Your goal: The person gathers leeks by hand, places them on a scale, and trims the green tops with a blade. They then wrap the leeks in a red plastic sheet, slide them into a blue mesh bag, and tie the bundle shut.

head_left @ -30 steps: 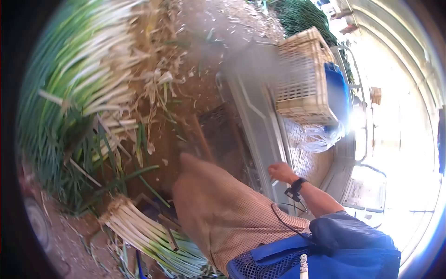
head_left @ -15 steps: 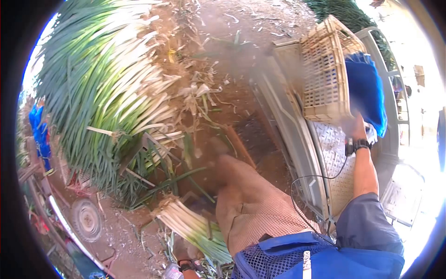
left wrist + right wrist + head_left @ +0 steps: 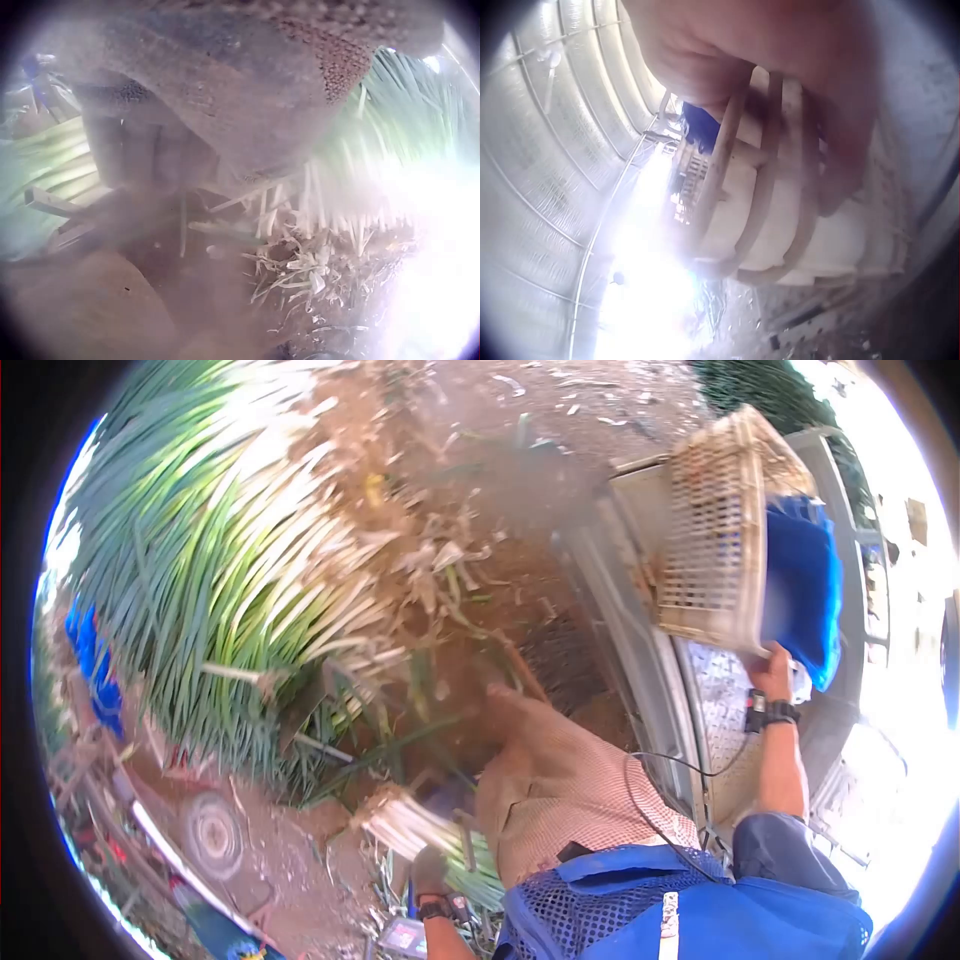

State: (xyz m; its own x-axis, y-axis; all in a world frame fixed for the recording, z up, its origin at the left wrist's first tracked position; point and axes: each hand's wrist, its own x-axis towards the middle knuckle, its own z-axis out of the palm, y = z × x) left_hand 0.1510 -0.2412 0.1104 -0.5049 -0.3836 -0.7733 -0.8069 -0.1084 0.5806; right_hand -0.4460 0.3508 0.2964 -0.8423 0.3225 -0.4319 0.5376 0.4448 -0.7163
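In the head view my right hand [image 3: 771, 672] is at the near lower corner of a cream slatted plastic crate [image 3: 712, 540]. The right wrist view shows the fingers [image 3: 840, 169] curled over the rim of the crate [image 3: 780, 225]. Blue material [image 3: 810, 585] lies in the crate's opening. My left hand [image 3: 430, 872], in what looks like a grey glove, hangs beside a bundle of long green-and-white onions [image 3: 405, 828]. Its fingers [image 3: 157, 154] look loosely curled in the hazy left wrist view, with nothing visible in them.
A large heap of green onions [image 3: 220, 560] fills the left side. The crate stands on a grey metal cart bed [image 3: 725, 685] to my right. Dry trimmings [image 3: 430, 560] litter the soil. A wheel [image 3: 213, 835] and a metal frame are at lower left.
My right hand has moved up and right to the crate and grips its rim. My left hand has come into the head view at the bottom and risen slightly beside the bundle.
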